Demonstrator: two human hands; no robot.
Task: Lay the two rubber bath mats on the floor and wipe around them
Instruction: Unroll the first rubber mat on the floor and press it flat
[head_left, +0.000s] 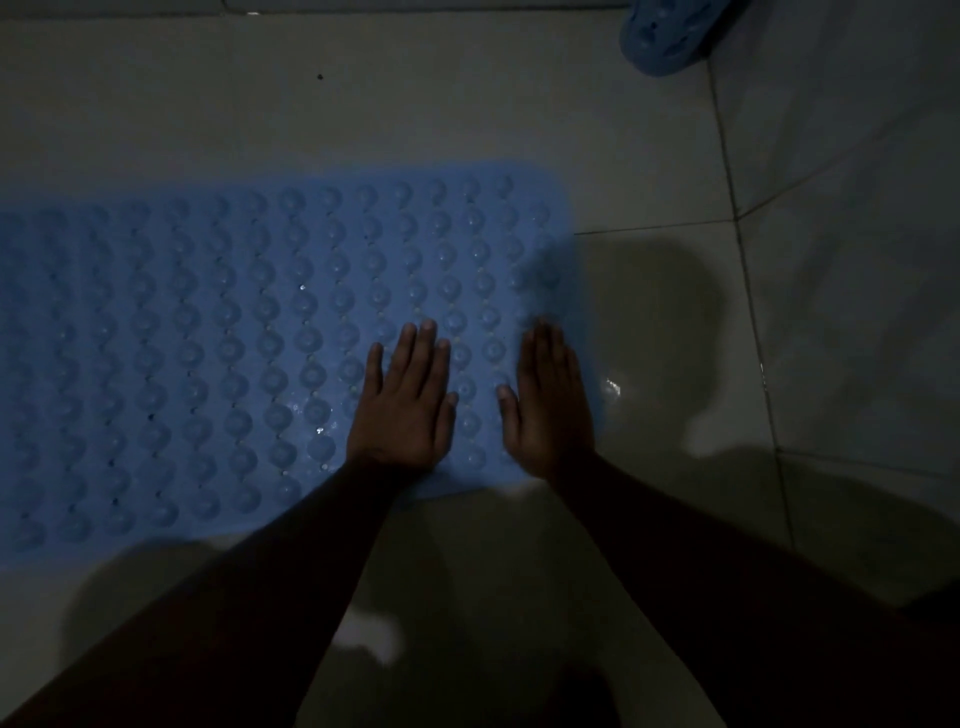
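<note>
Blue studded rubber bath mat (249, 338) flat on pale tiled floor (363, 104); left hand (402, 405), right hand (550, 410) open, palms pressing near right edge; best pressing outward, sealing corners.

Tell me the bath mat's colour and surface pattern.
Light blue bath mat, covered in rows of round bumps; head view.

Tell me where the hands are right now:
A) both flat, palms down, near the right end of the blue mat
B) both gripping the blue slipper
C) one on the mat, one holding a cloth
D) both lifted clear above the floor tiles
A: the left hand and right hand lie flat, fingers spread, side by side on the blue mat near its right end, holding nothing.
</note>
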